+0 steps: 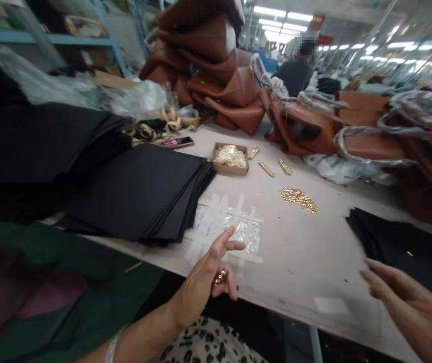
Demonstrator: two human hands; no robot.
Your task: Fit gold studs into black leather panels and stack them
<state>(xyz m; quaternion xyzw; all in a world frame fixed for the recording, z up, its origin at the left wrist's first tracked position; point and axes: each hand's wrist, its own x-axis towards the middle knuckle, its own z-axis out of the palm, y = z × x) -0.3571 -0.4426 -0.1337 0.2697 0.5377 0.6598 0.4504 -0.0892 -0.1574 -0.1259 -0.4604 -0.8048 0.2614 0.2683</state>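
Observation:
My left hand (204, 269) is above the table's front edge, with several small gold metal fittings (220, 277) held in its curled lower fingers. Its index finger and thumb stretch forward, free of the fittings. At the right, my right hand (413, 307) has its fingers extended with nothing visible in them, beside a stack of black sheets (393, 234). One small gold piece (410, 253) lies on that stack. A loose pile of gold fittings (298, 198) is spread on the table between and beyond my hands.
Larger black sheet stacks (140, 186) cover the table's left side. Farther back are a cardboard box (231, 169) of gold pieces, short gold strips (284, 166) and a phone (178, 143). Brown bags (234, 96) pile along the back. A person (295, 75) is in the distance.

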